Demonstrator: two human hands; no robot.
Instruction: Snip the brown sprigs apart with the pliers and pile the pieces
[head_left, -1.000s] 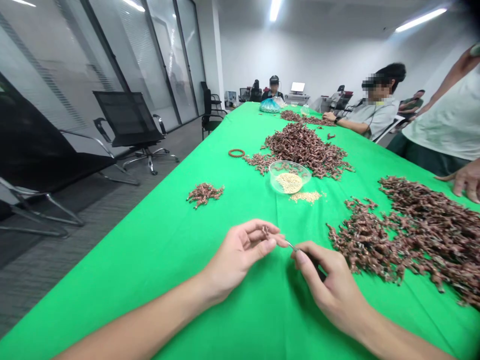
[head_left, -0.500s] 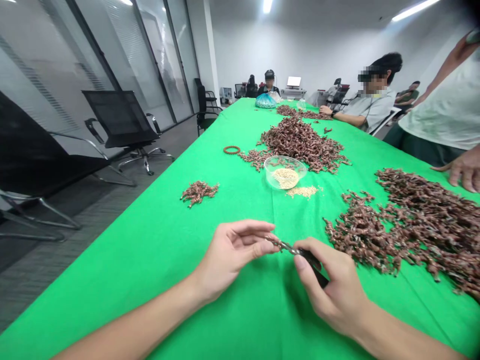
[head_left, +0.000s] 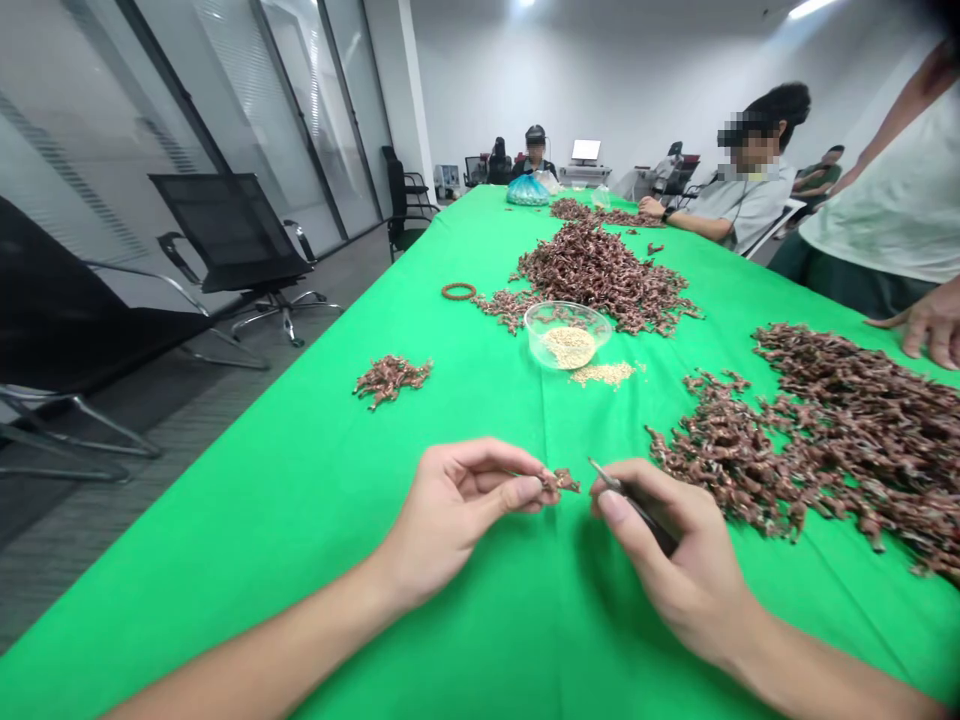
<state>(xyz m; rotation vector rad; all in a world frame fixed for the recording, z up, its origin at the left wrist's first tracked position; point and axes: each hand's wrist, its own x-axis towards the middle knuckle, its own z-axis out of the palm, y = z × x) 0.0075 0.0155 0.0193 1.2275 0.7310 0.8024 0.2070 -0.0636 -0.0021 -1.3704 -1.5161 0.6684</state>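
Between the thumb and fingers of my left hand is a small brown, shiny figurine, perhaps animal-shaped; its exact form is too small to tell. My right hand grips what look like tweezers, dark in the handle with a thin metal tip pointing left. A short gap separates that tip from the figurine. Beyond my left hand lies a small pile of similar brown pieces. A clear plastic bowl holding pale grains stands ahead, with spilled grains beside it.
A large brown heap rises behind the bowl, and another pile spreads at the right. A brown ring lies on the green cloth. Another person's hand rests at the right edge. Office chairs stand left.
The tweezers have come away from the figurine, moving slightly right with my right hand. The figurine stays in my left hand. The camera view has shifted slightly.
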